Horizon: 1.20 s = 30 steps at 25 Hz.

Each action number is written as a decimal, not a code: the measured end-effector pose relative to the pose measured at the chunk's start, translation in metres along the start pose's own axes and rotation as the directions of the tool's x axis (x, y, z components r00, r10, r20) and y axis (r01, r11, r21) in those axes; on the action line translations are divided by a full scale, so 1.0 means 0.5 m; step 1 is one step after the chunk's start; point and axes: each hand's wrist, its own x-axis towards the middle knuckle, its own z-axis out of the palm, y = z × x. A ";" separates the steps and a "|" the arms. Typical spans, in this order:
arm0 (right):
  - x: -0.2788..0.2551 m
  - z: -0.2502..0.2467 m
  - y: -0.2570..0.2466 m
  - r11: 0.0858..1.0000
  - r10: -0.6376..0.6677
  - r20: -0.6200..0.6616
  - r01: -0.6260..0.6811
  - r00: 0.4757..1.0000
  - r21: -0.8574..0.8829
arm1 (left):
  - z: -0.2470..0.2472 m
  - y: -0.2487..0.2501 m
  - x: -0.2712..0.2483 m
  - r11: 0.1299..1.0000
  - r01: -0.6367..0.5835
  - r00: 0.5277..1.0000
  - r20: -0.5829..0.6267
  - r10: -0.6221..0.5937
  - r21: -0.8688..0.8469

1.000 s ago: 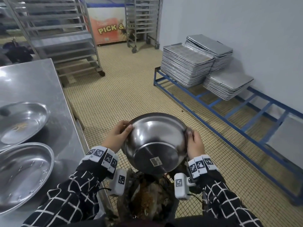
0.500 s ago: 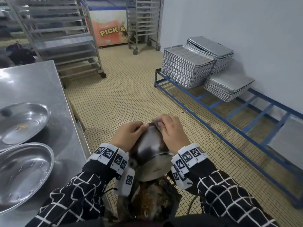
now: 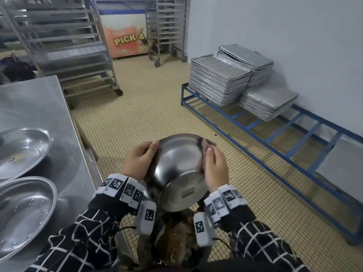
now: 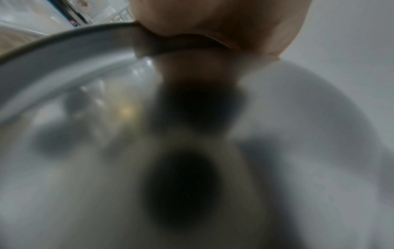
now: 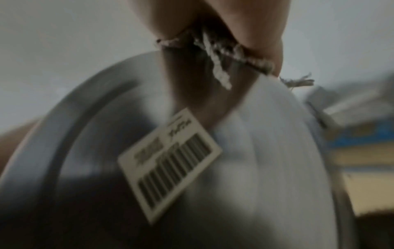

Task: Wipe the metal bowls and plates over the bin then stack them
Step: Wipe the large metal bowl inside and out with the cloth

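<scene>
A round metal bowl (image 3: 176, 169) is held tilted above the bin (image 3: 174, 242), its underside with a barcode sticker (image 5: 170, 161) turned toward me. My left hand (image 3: 137, 160) grips the bowl's left rim (image 4: 64, 50), thumb on the outside. My right hand (image 3: 215, 169) holds a greyish cloth (image 3: 206, 144) against the bowl's right outer wall near the rim. The frayed edge of the cloth (image 5: 217, 55) shows under my right hand's fingers (image 5: 213, 20). The inside of the bowl is hidden.
A steel table (image 3: 39, 107) stands at my left with two oval metal plates (image 3: 21, 150) (image 3: 23, 213) on it. A low blue rack (image 3: 275, 134) with stacked baking trays (image 3: 218, 83) runs along the right wall. Wheeled tray racks (image 3: 64, 46) stand behind.
My right hand with the cloth slid from the top of the bowl, beside my left hand, to its right side. The bowl rose and tipped back, showing more of its outer wall.
</scene>
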 end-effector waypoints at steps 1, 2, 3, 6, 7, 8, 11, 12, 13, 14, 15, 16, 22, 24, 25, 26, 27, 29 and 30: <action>0.011 -0.009 0.013 0.995 0.093 0.011 -0.093 0.996 0.033 | -0.002 -0.002 0.000 1.000 0.010 1.000 -0.018 -0.010 -0.003; 0.017 -0.017 0.023 0.992 0.124 0.006 -0.124 0.992 0.013 | -0.002 -0.001 0.000 1.000 0.022 0.999 -0.030 -0.022 0.001; 0.019 -0.023 0.026 0.994 0.108 -0.011 -0.108 0.994 -0.020 | 0.001 -0.002 0.000 0.999 0.036 0.999 -0.037 -0.036 0.005; 0.003 -0.023 -0.009 0.996 -0.092 -0.078 0.092 0.993 -0.008 | 0.014 -0.005 0.002 0.997 0.057 0.997 -0.050 -0.055 0.049; -0.009 -0.016 -0.029 0.978 -0.207 -0.083 0.208 0.975 0.001 | 0.019 -0.003 0.003 0.997 0.053 0.998 -0.048 -0.050 0.058; -0.025 -0.002 -0.046 0.942 -0.334 -0.064 0.333 0.940 -0.027 | 0.022 0.000 0.005 0.998 0.045 0.998 -0.045 -0.043 0.054; -0.072 0.053 -0.064 0.725 -0.576 0.100 0.563 0.811 -0.397 | 0.029 0.014 0.013 1.000 0.013 1.000 -0.022 -0.013 -0.002; -0.077 0.067 -0.060 0.667 -0.590 0.114 0.562 0.799 -0.489 | 0.031 0.019 0.014 1.000 0.006 1.000 -0.012 -0.007 -0.028; -0.074 0.073 -0.058 0.658 -0.585 0.098 0.542 0.805 -0.522 | 0.031 0.022 0.014 0.999 0.001 1.000 -0.003 -0.001 -0.046; -0.062 0.071 -0.055 0.687 -0.575 0.063 0.523 0.816 -0.505 | 0.030 0.024 0.015 0.999 -0.006 1.000 0.003 0.006 -0.053; -0.048 0.063 -0.051 0.750 -0.550 0.011 0.500 0.835 -0.433 | 0.026 0.025 0.015 0.999 -0.015 1.000 0.008 0.016 -0.044; -0.032 0.052 -0.043 0.834 -0.494 -0.036 0.461 0.869 -0.303 | 0.022 0.024 0.014 0.999 -0.026 1.000 0.010 0.026 -0.021; 0.033 -0.019 0.048 0.989 0.142 -0.015 -0.141 0.990 0.039 | -0.005 -0.019 0.014 0.998 -0.028 1.000 0.000 0.028 0.056; 0.026 -0.021 0.041 0.997 0.079 -0.085 -0.078 0.993 0.012 | -0.003 -0.032 0.012 0.998 -0.011 1.000 0.013 0.010 0.069; 0.018 -0.017 0.022 1.000 0.007 -0.109 -0.004 0.994 0.024 | 0.000 -0.034 0.011 0.997 -0.014 1.000 0.023 0.013 0.076; 0.010 -0.010 0.001 0.994 -0.104 -0.120 0.107 0.987 0.020 | 0.004 -0.033 0.011 0.996 -0.020 0.999 0.037 0.017 0.085; 0.002 0.003 -0.018 0.972 -0.236 -0.100 0.236 0.967 -0.012 | 0.009 -0.030 0.011 0.995 -0.024 0.998 0.054 0.020 0.092; -0.018 0.039 -0.046 0.861 -0.468 0.038 0.466 0.883 -0.205 | 0.016 -0.020 0.013 0.995 -0.041 0.997 0.070 0.036 0.086; -0.026 0.058 -0.048 0.788 -0.522 0.093 0.521 0.848 -0.327 | 0.019 -0.017 0.016 0.995 -0.059 0.997 0.062 0.055 0.075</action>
